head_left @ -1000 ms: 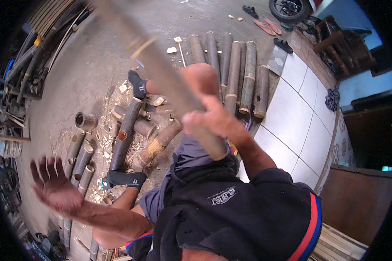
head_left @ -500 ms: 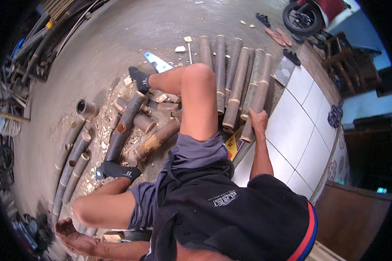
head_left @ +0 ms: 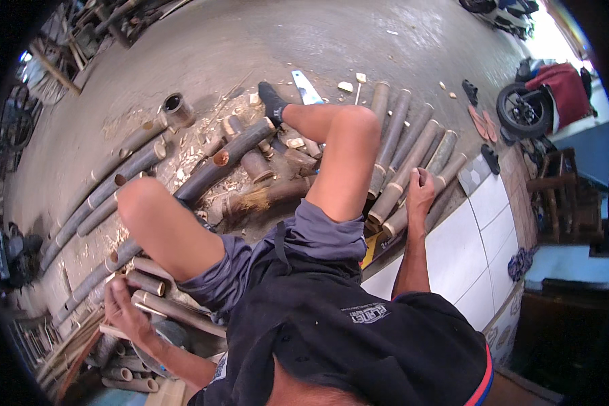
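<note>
My right hand [head_left: 421, 193] is over the tubes at the right, fingers curled upward; whatever is in them, if anything, is hidden. Behind it a brown bamboo tube [head_left: 446, 175] slants down to a cut end beside the tiles. It lies at the end of a row of bamboo tubes [head_left: 413, 152]. Low on the left, my left hand [head_left: 127, 317] is open, fingers apart, close to a dark bamboo tube with a hole [head_left: 101, 272]. Between my legs a notched dark tube [head_left: 233, 152] leans across shorter bamboo pieces [head_left: 255, 164], my far foot at its upper end.
Wood chips [head_left: 203, 152] litter the floor. A saw blade [head_left: 306, 86] lies beyond my far foot. Several holed tubes [head_left: 125, 166] lie left, by an upright bamboo cup [head_left: 177, 110]. White tiles [head_left: 457, 237] border the right; sandals [head_left: 482, 125] and a motorbike wheel [head_left: 521, 111] are farther off.
My view has swung left, so things sit farther right. My right hand, wrapped round the end tube before, now has its fingers curled upward. My left hand has come forward beside the left tubes.
</note>
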Motion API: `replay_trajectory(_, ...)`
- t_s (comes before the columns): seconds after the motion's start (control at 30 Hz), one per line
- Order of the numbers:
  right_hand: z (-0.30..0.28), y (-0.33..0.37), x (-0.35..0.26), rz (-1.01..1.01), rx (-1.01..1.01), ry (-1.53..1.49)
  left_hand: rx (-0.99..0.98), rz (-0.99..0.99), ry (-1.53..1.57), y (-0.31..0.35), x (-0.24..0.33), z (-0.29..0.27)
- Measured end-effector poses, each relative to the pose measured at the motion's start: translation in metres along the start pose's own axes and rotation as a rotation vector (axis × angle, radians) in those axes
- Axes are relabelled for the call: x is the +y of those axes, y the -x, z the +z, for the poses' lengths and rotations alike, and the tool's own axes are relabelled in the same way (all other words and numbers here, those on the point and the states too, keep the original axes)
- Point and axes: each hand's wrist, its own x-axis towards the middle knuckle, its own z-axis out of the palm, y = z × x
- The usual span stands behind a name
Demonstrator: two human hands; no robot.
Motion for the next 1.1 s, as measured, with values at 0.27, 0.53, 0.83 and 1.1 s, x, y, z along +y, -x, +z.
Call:
replay_trajectory(0.27,0.024,0.090,-0.099,-0.517,-0.498,-0.063,-0.305,-0.122,-0.249,0.067,0.011,0.023)
replay_trajectory(0.53,0.030,0.124,-0.110,-0.650,-0.582,0.008,-0.430,-0.145,-0.288,0.090,0.017,0.048)
replay_trajectory(0.83,0.125,0.065,-0.171,-0.680,-0.291,-0.067,-0.011,0.098,-0.182,0.062,0.037,0.035)
replay_trajectory(1.1,0.230,0.118,-0.193,-0.605,-0.768,-0.047,0.216,-0.010,0.824,-0.006,0.073,0.091)
